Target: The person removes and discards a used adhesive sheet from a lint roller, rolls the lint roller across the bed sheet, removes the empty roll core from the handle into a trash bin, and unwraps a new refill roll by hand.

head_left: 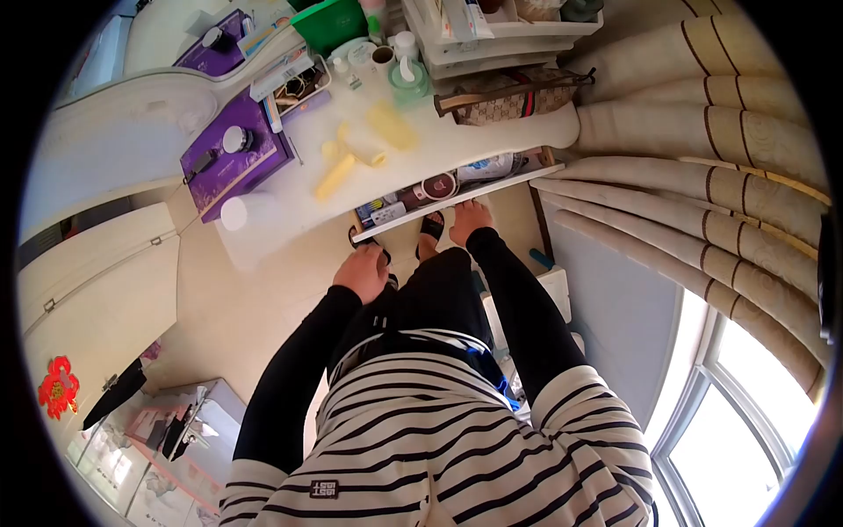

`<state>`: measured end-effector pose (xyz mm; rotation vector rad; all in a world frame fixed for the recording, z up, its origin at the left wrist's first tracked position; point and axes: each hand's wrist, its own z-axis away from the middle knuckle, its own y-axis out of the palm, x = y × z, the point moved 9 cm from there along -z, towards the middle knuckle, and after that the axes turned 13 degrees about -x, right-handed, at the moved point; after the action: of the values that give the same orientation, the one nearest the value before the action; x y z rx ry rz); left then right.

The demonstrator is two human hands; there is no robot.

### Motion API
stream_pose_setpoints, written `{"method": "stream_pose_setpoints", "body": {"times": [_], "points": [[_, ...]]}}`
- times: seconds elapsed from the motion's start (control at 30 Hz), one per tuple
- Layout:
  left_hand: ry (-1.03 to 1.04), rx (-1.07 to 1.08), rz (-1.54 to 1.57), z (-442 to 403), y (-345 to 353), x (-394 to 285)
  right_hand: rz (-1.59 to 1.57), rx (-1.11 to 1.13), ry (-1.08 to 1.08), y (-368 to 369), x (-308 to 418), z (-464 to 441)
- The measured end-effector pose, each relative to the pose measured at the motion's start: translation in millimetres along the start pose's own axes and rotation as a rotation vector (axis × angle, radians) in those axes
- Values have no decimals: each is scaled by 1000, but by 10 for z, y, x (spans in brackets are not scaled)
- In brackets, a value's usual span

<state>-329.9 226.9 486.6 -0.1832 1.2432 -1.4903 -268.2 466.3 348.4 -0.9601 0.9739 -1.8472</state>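
A shallow drawer (439, 186) stands pulled out of the white dressing table (299, 189). My right hand (471, 221) is at the middle of its front panel, with the fingertips bent against the edge. Just in front of the drawer's left corner is my left hand (362, 272). Its fingers point down and are mostly hidden by the back of the hand; whether they touch the panel I cannot tell. Inside the drawer lie a round dark-red item (437, 186), a blue-and-white packet (488, 167) and several tubes or small packages.
On the tabletop are yellow pieces (351, 162), a purple box (237, 149) with jars, a green container (334, 22), several bottles, white stacked trays (492, 53) and a patterned pouch (518, 98). Curtains (702, 193) hang at right. A white stool-like unit (549, 294) stands below.
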Motion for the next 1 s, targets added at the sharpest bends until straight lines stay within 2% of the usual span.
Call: {"method": "stream_pose_setpoints", "body": {"times": [0.13,0.27,0.37,0.47,0.57,0.67,0.77,0.87,1.0], "points": [[36,-15,-51,-69,177,-5,-92,115,77,219,-144,394],[19,155,-160,-38,453,38,-172,135,146,345,-232,642],[37,178,-161,-10,561,81,-192,50,134,449,-282,691],[44,213,-172,-3,617,116,-235,97,220,429,-287,716],[42,243,-208,-40,618,100,-332,33,248,392,-285,744],[97,210,-209,-112,583,16,-359,-14,242,359,-278,776],[117,188,-247,-275,655,28,-329,37,236,414,-292,765],[248,28,-250,-436,628,-116,-381,-149,216,146,-257,844],[88,97,-297,-681,743,-76,-469,-295,335,-201,-309,928]]}}
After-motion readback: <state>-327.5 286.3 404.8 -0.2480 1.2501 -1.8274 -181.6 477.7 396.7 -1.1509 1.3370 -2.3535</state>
